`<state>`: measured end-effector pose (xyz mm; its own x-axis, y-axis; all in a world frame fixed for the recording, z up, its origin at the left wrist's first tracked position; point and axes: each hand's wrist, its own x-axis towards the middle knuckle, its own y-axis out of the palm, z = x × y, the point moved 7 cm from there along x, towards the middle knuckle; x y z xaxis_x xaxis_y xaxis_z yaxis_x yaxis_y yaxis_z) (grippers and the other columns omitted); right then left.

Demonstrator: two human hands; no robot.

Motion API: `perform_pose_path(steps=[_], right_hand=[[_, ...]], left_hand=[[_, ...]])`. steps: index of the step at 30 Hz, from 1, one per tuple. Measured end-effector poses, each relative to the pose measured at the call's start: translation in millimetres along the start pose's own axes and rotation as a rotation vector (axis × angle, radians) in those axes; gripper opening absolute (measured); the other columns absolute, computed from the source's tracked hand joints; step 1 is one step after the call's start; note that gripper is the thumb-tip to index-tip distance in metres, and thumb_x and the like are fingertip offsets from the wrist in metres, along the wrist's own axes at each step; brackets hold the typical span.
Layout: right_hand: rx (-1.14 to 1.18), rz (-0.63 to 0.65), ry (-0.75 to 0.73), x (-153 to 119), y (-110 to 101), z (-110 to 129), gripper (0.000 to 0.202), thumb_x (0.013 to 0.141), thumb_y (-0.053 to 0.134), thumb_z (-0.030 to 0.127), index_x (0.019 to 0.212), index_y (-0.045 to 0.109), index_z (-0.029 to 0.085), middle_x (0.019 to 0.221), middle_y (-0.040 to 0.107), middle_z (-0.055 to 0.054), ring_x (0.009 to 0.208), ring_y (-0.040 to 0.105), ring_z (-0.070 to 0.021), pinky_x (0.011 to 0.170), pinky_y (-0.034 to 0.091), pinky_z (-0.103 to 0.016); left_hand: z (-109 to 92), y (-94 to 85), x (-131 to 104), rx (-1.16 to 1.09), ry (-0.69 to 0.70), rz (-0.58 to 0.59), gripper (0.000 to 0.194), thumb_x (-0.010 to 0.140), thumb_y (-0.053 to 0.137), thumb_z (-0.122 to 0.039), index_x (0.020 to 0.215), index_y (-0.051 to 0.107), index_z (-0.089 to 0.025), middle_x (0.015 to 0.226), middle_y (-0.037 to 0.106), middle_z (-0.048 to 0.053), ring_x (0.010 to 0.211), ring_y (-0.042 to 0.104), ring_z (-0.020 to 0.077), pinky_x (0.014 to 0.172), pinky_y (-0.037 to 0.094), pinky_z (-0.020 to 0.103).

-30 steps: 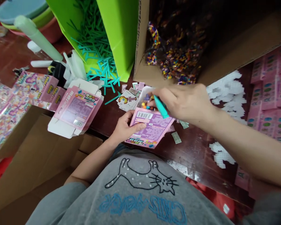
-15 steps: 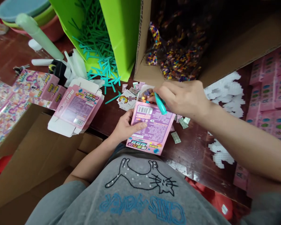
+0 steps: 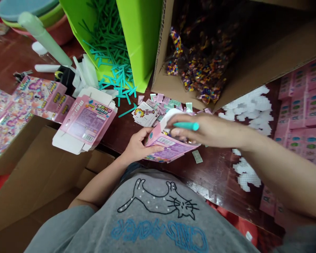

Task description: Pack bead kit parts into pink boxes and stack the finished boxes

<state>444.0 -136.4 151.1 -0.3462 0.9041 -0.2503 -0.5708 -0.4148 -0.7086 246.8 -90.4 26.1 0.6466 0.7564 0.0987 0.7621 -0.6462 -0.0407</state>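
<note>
My left hand (image 3: 139,144) is closed round the left side of a pink and purple printed carton (image 3: 168,149), tilted with its open end up and away from me. At that opening is my right hand (image 3: 197,128), its fingers partly inside the carton and hidden. A thick teal pen-shaped stick (image 3: 186,125) is held in the right hand, lying across the fingers. Colourful small pieces in clear film show at the carton's mouth. Close behind lie printed pattern cards (image 3: 144,114) and small pink and green sachets (image 3: 171,104).
A lime-green box (image 3: 137,42) holds thin teal sticks (image 3: 118,70). Beside it, a cardboard box (image 3: 163,82) contains bags of coloured pieces (image 3: 200,73). Another pink carton (image 3: 86,119) lies left. White gridded pieces (image 3: 258,112) and stacked pink boxes (image 3: 302,105) are at right.
The carton has tipped so its open end faces upward more. My right hand has moved down and right against the opening, and the teal stick has swung to nearly level.
</note>
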Motion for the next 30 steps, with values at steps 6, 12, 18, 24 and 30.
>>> perform_pose_path(steps=[6, 12, 18, 24, 30], right_hand=[[-0.089, -0.088, -0.115, -11.8, 0.2, 21.0, 0.042, 0.118, 0.047, 0.052, 0.140, 0.072, 0.027, 0.121, 0.084, -0.007, 0.094, 0.080, -0.0211, 0.078, 0.059, -0.033], [-0.139, -0.497, -0.148, -28.4, -32.0, 30.7, 0.040, 0.110, 0.065, 0.057, 0.128, 0.070, 0.021, 0.110, 0.080, -0.009, 0.089, 0.076, -0.0235, 0.077, 0.061, -0.037], [-0.143, -0.280, -0.320, -8.7, -5.7, 42.4, 0.028, 0.115, 0.054, 0.032, 0.126, 0.079, 0.027, 0.124, 0.084, -0.005, 0.112, 0.081, -0.0227, 0.098, 0.064, -0.036], [-0.360, -0.563, -0.306, -29.3, -18.7, 34.4, 0.032, 0.115, 0.065, 0.040, 0.142, 0.079, 0.030, 0.134, 0.085, -0.004, 0.120, 0.080, -0.0250, 0.103, 0.061, -0.042], [-0.736, -0.629, -0.302, -44.1, 8.2, 25.6, 0.019, 0.114, 0.069, 0.033, 0.126, 0.083, 0.026, 0.110, 0.089, -0.001, 0.109, 0.071, -0.0260, 0.105, 0.044, -0.046]], left_hand=[[-2.3, -4.1, -5.9, 0.095, 0.107, -0.086, 0.061, 0.082, 0.100, -0.055, 0.124, 0.077, -0.018, 0.106, 0.086, 0.006, 0.091, 0.080, 0.0204, 0.083, 0.065, 0.030], [2.7, -5.1, -8.3, 0.066, 0.201, -0.137, 0.059, 0.083, 0.101, -0.054, 0.122, 0.073, -0.020, 0.104, 0.084, 0.004, 0.089, 0.080, 0.0185, 0.082, 0.064, 0.029], [5.7, 2.9, -11.3, 0.009, 0.187, -0.112, 0.066, 0.079, 0.104, -0.054, 0.126, 0.072, -0.021, 0.108, 0.083, 0.004, 0.093, 0.079, 0.0197, 0.087, 0.066, 0.032], [12.6, -7.5, -12.7, -0.121, 0.123, -0.148, 0.062, 0.076, 0.106, -0.051, 0.121, 0.075, -0.022, 0.105, 0.083, 0.003, 0.091, 0.079, 0.0181, 0.083, 0.065, 0.028], [14.1, -9.8, -12.9, -0.093, 0.046, -0.148, 0.064, 0.073, 0.107, -0.054, 0.116, 0.075, -0.019, 0.104, 0.084, 0.005, 0.090, 0.079, 0.0195, 0.084, 0.065, 0.030]])
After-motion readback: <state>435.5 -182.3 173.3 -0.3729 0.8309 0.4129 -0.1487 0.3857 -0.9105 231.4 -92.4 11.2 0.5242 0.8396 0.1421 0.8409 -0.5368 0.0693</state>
